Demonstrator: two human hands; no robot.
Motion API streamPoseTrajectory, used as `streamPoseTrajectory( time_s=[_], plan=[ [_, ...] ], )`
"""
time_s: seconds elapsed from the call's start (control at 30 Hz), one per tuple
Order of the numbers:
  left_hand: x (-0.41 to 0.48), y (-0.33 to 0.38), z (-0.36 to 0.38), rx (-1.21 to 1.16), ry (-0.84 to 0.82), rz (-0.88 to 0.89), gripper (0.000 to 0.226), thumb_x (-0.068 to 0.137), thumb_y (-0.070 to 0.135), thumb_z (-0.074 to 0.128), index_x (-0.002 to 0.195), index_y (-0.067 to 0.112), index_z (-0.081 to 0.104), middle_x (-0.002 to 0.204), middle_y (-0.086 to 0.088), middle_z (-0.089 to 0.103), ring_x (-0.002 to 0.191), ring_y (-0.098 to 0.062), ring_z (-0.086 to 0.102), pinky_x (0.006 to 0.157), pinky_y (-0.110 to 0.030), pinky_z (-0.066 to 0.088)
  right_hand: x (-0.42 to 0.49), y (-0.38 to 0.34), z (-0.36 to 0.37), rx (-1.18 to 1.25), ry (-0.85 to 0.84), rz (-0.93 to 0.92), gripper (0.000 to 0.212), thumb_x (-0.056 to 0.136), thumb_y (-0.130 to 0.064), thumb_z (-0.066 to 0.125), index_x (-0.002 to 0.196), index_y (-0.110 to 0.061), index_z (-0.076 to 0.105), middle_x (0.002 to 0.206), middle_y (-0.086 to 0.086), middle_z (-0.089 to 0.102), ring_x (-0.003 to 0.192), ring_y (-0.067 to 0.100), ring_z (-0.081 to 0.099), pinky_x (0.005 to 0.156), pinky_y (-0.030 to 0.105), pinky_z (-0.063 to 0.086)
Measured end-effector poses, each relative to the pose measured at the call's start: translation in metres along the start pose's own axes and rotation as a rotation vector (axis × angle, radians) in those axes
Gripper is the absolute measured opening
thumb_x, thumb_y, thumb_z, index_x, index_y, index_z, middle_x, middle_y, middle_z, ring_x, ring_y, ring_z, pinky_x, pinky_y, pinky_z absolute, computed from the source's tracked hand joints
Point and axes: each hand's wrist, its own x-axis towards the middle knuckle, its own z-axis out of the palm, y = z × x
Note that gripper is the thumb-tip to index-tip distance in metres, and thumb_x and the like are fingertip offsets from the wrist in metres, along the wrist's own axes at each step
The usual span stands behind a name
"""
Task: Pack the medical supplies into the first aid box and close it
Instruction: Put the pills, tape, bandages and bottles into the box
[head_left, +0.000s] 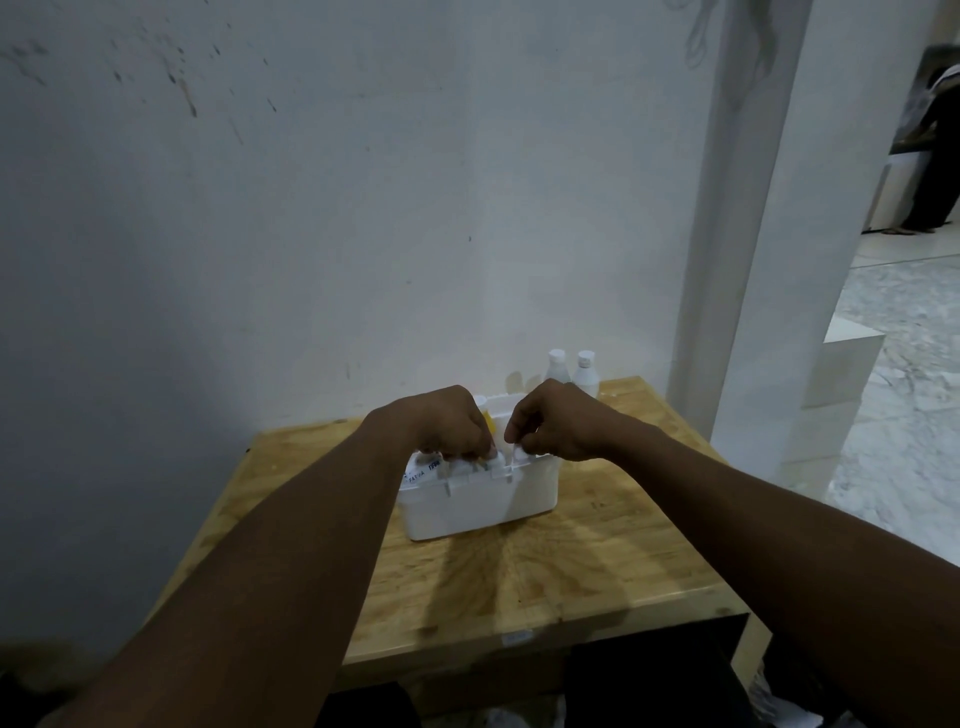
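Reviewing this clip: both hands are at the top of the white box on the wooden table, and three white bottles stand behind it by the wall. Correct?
Not quite. The head view shows two white bottles behind the white box, not three. Both the left hand and right hand are at its top, on the wooden table.

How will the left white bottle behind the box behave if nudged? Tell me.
The left tall white plastic bottle stands upright on the wooden table; being narrow, it probably tips easily. It looks light, so it likely slides too. It might knock the neighbouring white bottle close beside it.
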Motion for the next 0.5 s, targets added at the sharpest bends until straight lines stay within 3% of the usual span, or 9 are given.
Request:
streamPoseTrajectory(
  time_s=[0.2, 0.37, 0.5],
  plan=[
    [-0.0014, 0.0011, -0.0003, 0.004, 0.001, -0.001, 0.024, 0.082, 0.027, 0.081, 0.100, 0.011, 0.083, 0.103, -0.015, 0.078, 0.076, -0.022, 0.061, 0.072, -0.035, 0.050, 0.0019, -0.0029, 0.0061, 0.027, 0.029, -0.034, 0.024, 0.083, -0.002, 0.069, 0.105, -0.008, 0.074, 0.100, 0.008, 0.075, 0.082, 0.012, 0.067, 0.084, 0.029, 0.058],
    [-0.0012, -0.0001, -0.0007, 0.006, -0.004, -0.009, 0.024, 0.084, 0.026, 0.078, 0.101, 0.009, 0.082, 0.106, -0.014, 0.078, 0.079, -0.022, 0.063, 0.074, -0.036, 0.052, 0.0020, -0.0014, 0.0061, 0.025, 0.088, -0.052, 0.019, 0.086, -0.011, 0.064, 0.101, -0.010, 0.076, 0.089, -0.001, 0.073, 0.069, 0.001, 0.064, 0.079, 0.029, 0.058],
    [-0.0037, 0.0032, -0.0009, 0.002, -0.002, -0.021, 0.025, 0.084, 0.022, 0.076, 0.102, 0.005, 0.081, 0.105, -0.016, 0.078, 0.075, -0.022, 0.060, 0.070, -0.034, 0.049, 0.0011, 0.0002, 0.0055, 0.046, 0.108, -0.029, 0.020, 0.088, -0.013, 0.060, 0.099, -0.010, 0.076, 0.083, -0.004, 0.071, 0.070, 0.009, 0.068, 0.075, 0.030, 0.060]
  ],
)
